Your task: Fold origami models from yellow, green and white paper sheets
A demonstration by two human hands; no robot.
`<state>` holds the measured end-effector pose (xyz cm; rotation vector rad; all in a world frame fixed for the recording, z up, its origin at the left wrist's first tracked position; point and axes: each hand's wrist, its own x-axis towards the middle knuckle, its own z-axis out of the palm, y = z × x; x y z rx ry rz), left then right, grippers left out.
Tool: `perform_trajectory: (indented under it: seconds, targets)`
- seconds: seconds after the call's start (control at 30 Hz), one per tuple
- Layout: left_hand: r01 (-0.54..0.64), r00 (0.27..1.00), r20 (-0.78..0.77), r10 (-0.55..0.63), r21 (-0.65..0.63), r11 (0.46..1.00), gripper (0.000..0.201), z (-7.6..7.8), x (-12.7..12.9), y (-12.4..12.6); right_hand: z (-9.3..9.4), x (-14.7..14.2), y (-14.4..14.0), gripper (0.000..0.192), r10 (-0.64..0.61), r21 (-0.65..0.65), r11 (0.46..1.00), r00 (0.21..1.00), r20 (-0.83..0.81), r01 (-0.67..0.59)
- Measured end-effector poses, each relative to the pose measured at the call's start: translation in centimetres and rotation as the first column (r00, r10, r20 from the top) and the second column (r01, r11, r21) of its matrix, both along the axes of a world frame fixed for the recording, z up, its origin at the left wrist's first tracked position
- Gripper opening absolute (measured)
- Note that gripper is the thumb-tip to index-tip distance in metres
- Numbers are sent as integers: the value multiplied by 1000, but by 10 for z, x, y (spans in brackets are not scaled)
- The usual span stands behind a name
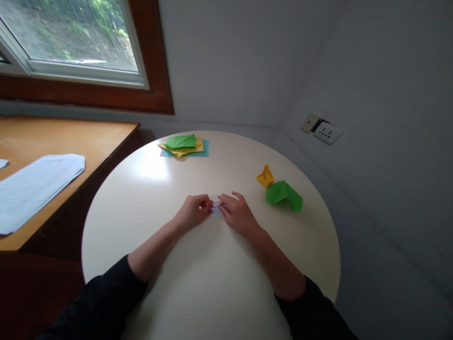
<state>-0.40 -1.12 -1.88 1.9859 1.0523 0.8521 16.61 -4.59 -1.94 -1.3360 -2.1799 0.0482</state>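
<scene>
A small pale lilac folded paper (216, 206) lies near the middle of the round cream table (148, 198). My left hand (193, 212) pinches its left end and my right hand (237, 212) presses on its right end, fingertips almost meeting. Most of the paper is hidden under my fingers. Both forearms come out of dark sleeves at the bottom.
A folded yellow paper figure (265, 177) and a green folded one (284, 194) sit to the right. A stack of green, yellow and blue sheets (183, 145) lies at the far edge. A wooden desk (88, 137) with white printed paper (33, 186) stands left; wall sockets (327, 132) are at right.
</scene>
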Motion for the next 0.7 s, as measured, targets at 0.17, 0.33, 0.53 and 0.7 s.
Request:
perform_trajectory:
  seconds: [0.17, 0.33, 0.53, 0.7]
  targets:
    - [-25, 997, -69, 21, -51, 998, 11, 4, -2, 1, 4, 2, 0, 10, 13, -81, 997, 1000, 25, -11]
    - [-25, 995, -99, 17, -73, 997, 13, 9, -3, 2, 6, 1, -1, 9, 1, -83, 997, 999, 43, 2]
    - [-27, 992, -126, 11, -131, 991, 20, 11, -6, 3, 6, 0, -2, 10, 0, -93, 996, 999, 53, 5]
    - [-31, 979, -205, 4, -126, 992, 20, 13, -6, 4, 7, 0, -2, 8, 9, -101, 995, 998, 63, -3]
